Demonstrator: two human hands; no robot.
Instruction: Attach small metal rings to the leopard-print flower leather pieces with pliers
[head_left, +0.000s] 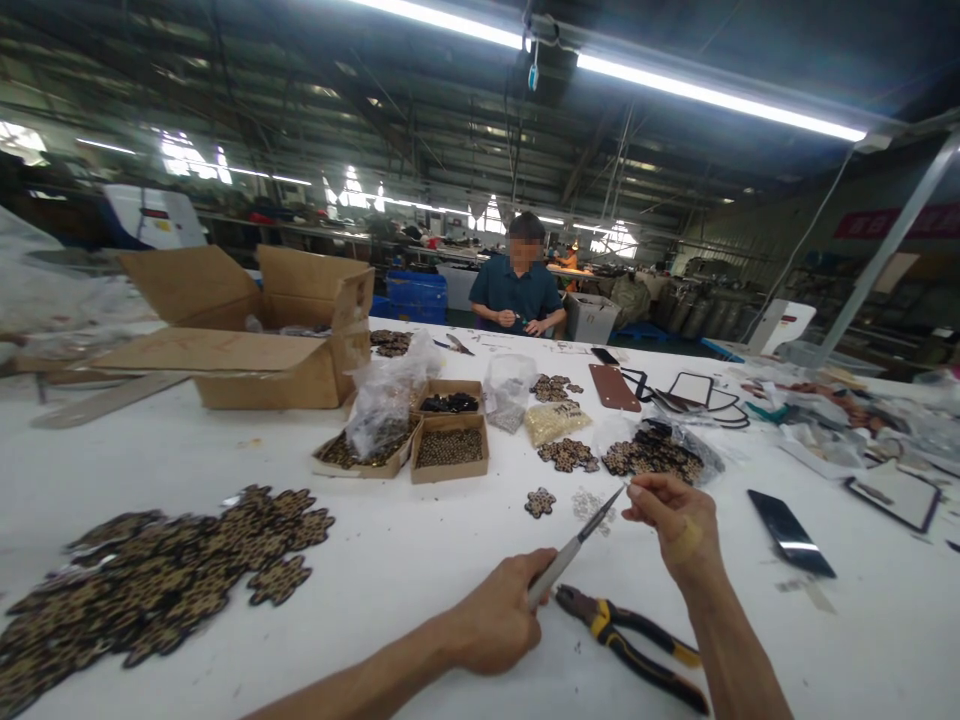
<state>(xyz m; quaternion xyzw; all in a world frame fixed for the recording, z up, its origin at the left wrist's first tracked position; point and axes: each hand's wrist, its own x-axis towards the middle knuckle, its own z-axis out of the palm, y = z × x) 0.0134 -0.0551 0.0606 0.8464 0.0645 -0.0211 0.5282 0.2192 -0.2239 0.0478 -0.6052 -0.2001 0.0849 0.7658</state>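
Observation:
My left hand (501,612) is closed around the grey handle of a long pointed tool (564,565), its tip slanting up to the right. At that tip, my right hand (667,512) is pinched together; whatever lies between its fingertips is too small to make out. Beneath the tool's tip lies a scatter of small clear pieces (592,508). A single flower-shaped patterned piece (539,502) rests left of them. Black-and-yellow pliers (626,640) lie with parted handles on the white table between my two forearms.
Patterned pieces (172,570) are heaped at left. Small boxes of beads (450,448) and a large open carton (270,385) stand behind. A dark phone (790,532) lies right, near bagged patterned pieces (652,450). A person (517,285) sits across the table.

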